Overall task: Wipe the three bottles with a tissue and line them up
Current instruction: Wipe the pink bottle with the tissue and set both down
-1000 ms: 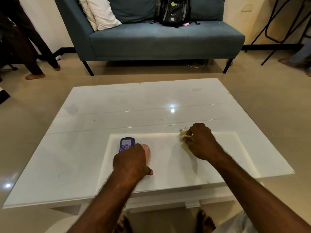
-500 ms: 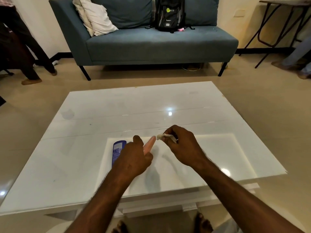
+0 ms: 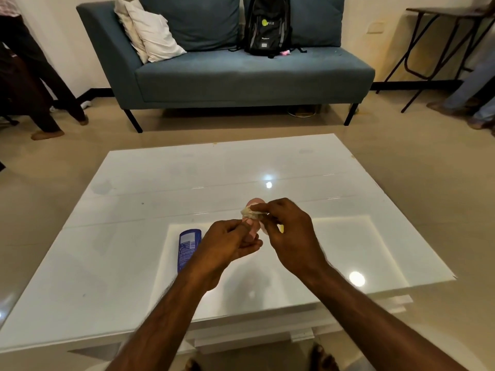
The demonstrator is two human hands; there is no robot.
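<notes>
My left hand grips a pink bottle and holds it up above the white glass table. My right hand pinches a crumpled pale tissue against the upper part of the pink bottle. A blue bottle lies flat on the table just left of my left hand. A small yellow patch, perhaps another bottle, peeks out behind my right hand; I cannot tell what it is.
A blue-grey sofa with pillows and a black backpack stands beyond the table. A person's legs are at the far left. More legs and a folding table are at the far right.
My left hand has lifted the pink bottle off the table. My right hand has brought the tissue from the right side onto the bottle. The blue bottle stays where it lay.
</notes>
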